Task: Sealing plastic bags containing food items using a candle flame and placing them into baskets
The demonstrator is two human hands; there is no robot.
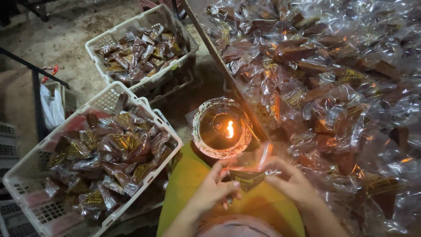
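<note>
Packet [248, 175] of clear, crinkly plastic with a dark brown block and a gold label inside, pinched at its edges by both hands just below the lamp [222, 128], whose small flame burns. Left hand [213, 189] grips its left side, right hand [294, 183] its right, above the green cloth [184, 186]

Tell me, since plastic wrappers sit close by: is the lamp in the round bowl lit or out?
Lit. A small orange flame burns at the middle of the round bowl, glowing on the clear packet held just below.
</note>
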